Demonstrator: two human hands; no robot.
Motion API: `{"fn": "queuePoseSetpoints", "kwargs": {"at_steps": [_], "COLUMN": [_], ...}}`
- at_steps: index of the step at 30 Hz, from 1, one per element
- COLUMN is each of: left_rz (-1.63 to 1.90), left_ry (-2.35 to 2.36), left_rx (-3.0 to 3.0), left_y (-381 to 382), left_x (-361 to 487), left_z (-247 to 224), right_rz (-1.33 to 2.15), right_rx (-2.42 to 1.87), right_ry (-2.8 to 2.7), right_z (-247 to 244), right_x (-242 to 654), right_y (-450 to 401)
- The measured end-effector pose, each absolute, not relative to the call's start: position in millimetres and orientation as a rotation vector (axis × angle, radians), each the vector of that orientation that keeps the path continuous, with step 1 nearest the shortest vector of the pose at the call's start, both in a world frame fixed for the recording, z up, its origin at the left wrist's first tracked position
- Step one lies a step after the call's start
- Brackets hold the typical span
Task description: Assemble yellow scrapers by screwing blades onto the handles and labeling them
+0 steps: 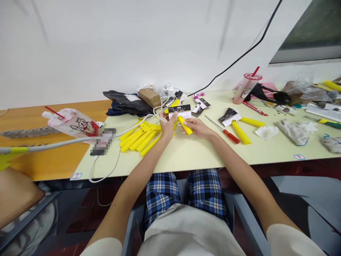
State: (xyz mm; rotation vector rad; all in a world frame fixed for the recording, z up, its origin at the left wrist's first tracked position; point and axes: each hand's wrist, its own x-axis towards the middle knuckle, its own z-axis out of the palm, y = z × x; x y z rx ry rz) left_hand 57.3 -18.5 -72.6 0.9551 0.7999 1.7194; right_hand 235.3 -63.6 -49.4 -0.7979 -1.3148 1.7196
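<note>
Both hands are on one yellow plastic handle that pokes out below a black-and-white header card. My left hand grips the upper part, its thumb pressed on the card. The fingers of my right hand close round the handle's lower end. Whatever the card covers at the top is hidden. Left of my left hand, several yellow handles lie fanned in a pile, partly under my wrist. To the right are two carded yellow handles and a red screwdriver.
At the back are loose cards, a black plastic bag and a power strip. Drink cups stand left and right. A phone lies left, with a grey cable crossing. Gloves rest right.
</note>
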Motion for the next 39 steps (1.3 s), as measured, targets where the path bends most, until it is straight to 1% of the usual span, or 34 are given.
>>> {"fn": "queuePoseSetpoints", "kwargs": {"at_steps": [3,6,8,11,13,16,20,25,31,35,39], "left_rz": [1.843,1.929,1.916,1.692,1.534,1.442,1.497,1.638,1.388,1.318,1.269], "left_ry": [1.087,1.271,1.173,0.854,0.712,0.646,0.713,0.823,0.677,0.612,0.597], "left_rx": [1.151,1.518,1.778,1.985,1.989,1.96,1.963,1.744,1.875,1.911,1.825], "left_y": [-17,-21,-27,-35,-40,-43,-41,-43,-51,-50,-52], "left_x": [51,44,41,44,49,54,53,53,60,64,66], "left_z": [-76,-72,-69,-67,-67,-68,-66,-64,-70,-73,-71], "right_rz": [1.688,1.676,1.673,1.665,1.644,1.611,1.617,1.573,1.427,1.378,1.321], "right_rx": [-0.819,-0.816,-0.807,-0.803,-0.809,-0.827,-0.813,-0.758,-0.779,-0.799,-0.796], "right_ry": [-1.266,-1.218,-1.185,-1.156,-1.156,-1.17,-1.199,-1.205,-1.073,-0.96,-0.857], "right_z": [-47,-47,-48,-51,-53,-56,-57,-58,-57,-53,-53], "right_x": [237,239,239,239,239,240,239,237,241,241,239], "right_y": [-62,-61,-60,-59,-58,-57,-56,-54,-52,-51,-47]}}
